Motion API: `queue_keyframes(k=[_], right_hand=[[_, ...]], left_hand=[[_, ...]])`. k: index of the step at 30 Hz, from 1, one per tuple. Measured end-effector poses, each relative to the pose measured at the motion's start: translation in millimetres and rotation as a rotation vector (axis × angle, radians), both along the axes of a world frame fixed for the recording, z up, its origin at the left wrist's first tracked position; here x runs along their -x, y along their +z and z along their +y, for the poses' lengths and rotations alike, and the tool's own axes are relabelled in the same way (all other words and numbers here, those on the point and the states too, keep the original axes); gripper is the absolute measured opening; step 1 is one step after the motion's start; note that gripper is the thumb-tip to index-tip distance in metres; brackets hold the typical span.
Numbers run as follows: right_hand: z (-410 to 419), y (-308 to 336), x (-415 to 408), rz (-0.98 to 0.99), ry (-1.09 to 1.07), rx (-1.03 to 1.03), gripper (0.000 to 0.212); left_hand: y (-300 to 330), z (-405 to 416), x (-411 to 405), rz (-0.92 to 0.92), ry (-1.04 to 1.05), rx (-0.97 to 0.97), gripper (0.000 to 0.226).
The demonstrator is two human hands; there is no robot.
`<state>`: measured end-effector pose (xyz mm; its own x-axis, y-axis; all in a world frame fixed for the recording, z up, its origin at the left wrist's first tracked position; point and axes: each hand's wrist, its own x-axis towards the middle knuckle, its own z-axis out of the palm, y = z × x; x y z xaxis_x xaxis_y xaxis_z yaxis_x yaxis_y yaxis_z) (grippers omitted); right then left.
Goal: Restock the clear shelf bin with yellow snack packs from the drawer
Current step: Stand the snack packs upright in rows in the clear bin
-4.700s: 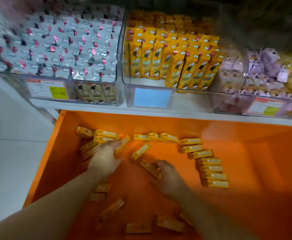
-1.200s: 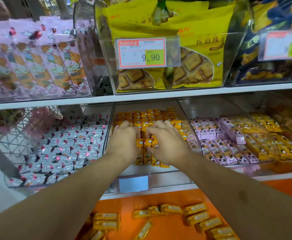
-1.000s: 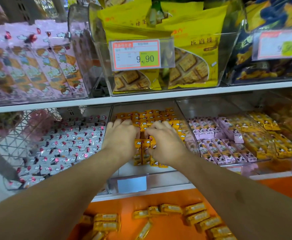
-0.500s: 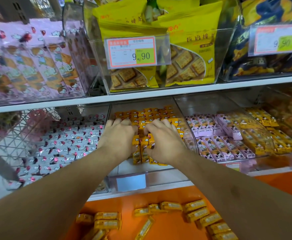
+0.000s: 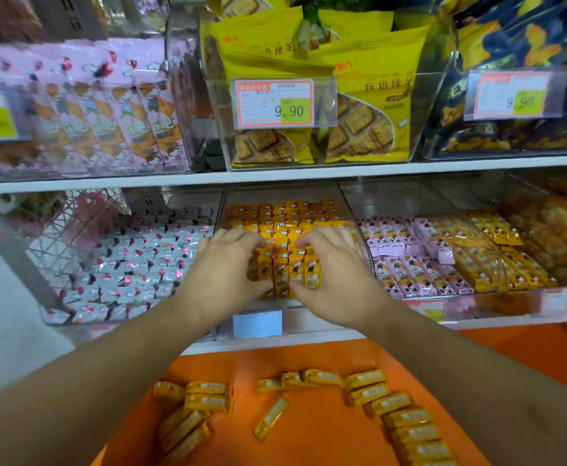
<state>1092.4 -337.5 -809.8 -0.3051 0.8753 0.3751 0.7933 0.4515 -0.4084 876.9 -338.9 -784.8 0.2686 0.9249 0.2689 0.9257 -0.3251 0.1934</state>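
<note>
Both hands are inside the clear bin [image 5: 359,230] on the middle shelf [image 5: 309,173], pressing a short front row of yellow snack packs [image 5: 289,274] together from either side. The left hand [image 5: 223,264] has its fingers [image 5: 241,238] curled over the tops of the packs and its thumb low against the row's left end; the right hand [image 5: 329,267] mirrors it on the right end. Neither hand is clenched around a single pack: the fingers are spread and bent, resting on the row and steadying it, not lifting it. Behind the row the bin is already filled with more of the same packs, while many others lie scattered flat in the open orange drawer [image 5: 309,358] below the shelf. The main risk, I judge, is the upright front row toppling forward once the hands let go, since nothing visible props it from the front but the bin's low front wall. Packs squeezed too hard could also buckle or push the rows behind out of line. The shelf is white and holds neighbouring clear bins of white packs [image 5: 134,260] on the left and pink packs [image 5: 406,260] on the right. Above sit larger yellow biscuit bags [image 5: 363,105] and a price tag [image 5: 275,102].
</note>
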Motion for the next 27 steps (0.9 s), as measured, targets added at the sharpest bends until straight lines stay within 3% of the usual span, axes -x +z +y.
queue_keyframes(k=[3,7,13,17,20,24,27], right_hand=[[-42.6,-6.0,-4.6,0.103,0.064,-0.033,0.043],[-90.7,-29.6,-8.8,0.204,0.109,0.105,0.035],[-129.0,-101.6,-32.0,0.149,-0.016,0.463,0.024],[-132.2,-146.9,-47.8,0.120,-0.157,0.640,0.023],[-121.7,-177.3,-46.2,0.040,-0.176,0.692,0.032],[-93.1,-220.8,-39.5,-0.077,-0.222,0.736,0.060],[-71.6,-253.6,-36.4,-0.065,-0.247,0.765,0.075]], left_hand=[[-5.7,-46.0,9.0,-0.217,-0.095,-0.023,0.047],[-29.5,-107.3,15.6,-0.393,-0.120,0.027,0.031],[-128.8,-170.6,25.7,-0.346,-0.019,0.415,0.026],[-184.2,-170.3,27.7,-0.341,0.084,0.591,0.031],[-214.8,-150.0,23.7,-0.386,0.142,0.631,0.029],[-266.6,-114.2,17.4,-0.386,0.232,0.656,0.034],[-303.0,-95.2,7.2,-0.329,0.272,0.676,0.033]])
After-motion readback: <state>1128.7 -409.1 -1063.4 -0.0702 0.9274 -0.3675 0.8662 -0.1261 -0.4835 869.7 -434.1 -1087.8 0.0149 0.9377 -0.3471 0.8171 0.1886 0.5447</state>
